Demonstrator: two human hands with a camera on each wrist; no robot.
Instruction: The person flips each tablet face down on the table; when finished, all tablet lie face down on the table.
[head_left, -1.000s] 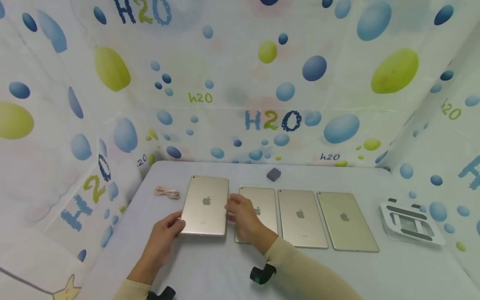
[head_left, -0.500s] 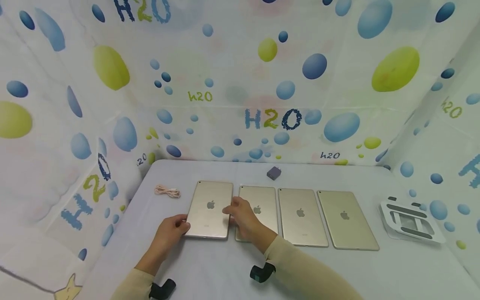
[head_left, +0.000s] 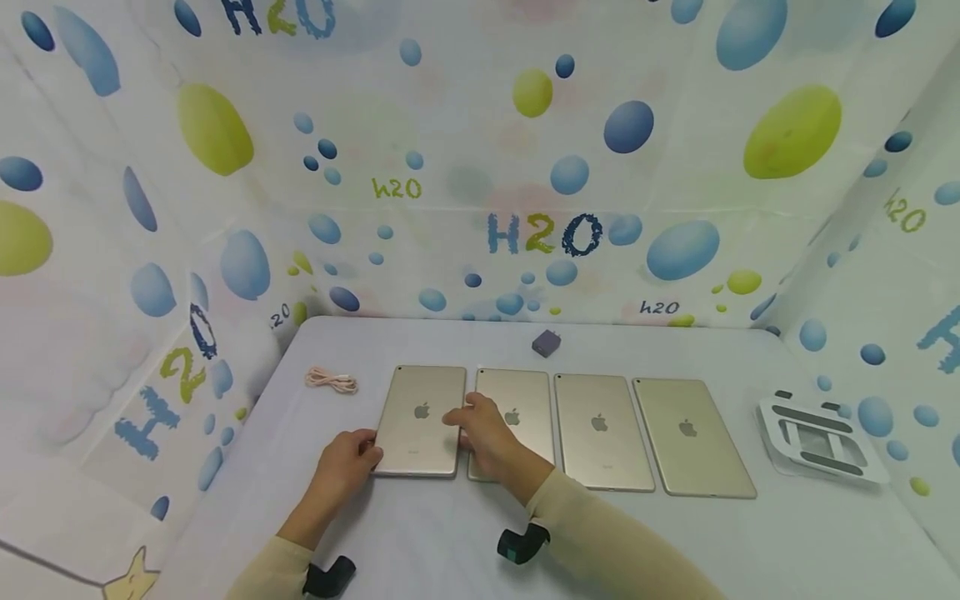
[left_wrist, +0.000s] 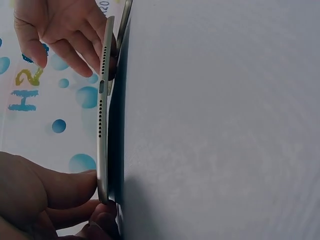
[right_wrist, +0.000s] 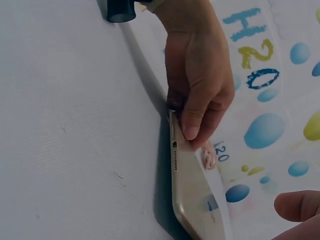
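In the head view, a gold tablet (head_left: 420, 433) lies back side up at the left end of a row, low over the white table. My left hand (head_left: 347, 462) pinches its near left corner, thumb on top and fingers below, as the left wrist view shows. A narrow shadowed gap runs under the tablet's edge there. My right hand (head_left: 491, 437) is at the tablet's right edge, its fingers fairly straight and reaching to that edge. Its thumb (right_wrist: 295, 206) stands apart from the tablet in the right wrist view. Below the right hand lies a second gold tablet (head_left: 528, 387), partly covered.
Two more gold tablets (head_left: 603, 442) (head_left: 693, 442) lie to the right. A white folding stand (head_left: 821, 437) is at the far right. A pinkish coiled cable (head_left: 332, 381) lies at the left, and a dark charger plug (head_left: 546, 343) at the back. Printed curtains enclose the table.
The leftmost tablet has come down toward the table and shifted a little right, level with the row. My left hand moved right with it; the right hand stayed at its right edge.
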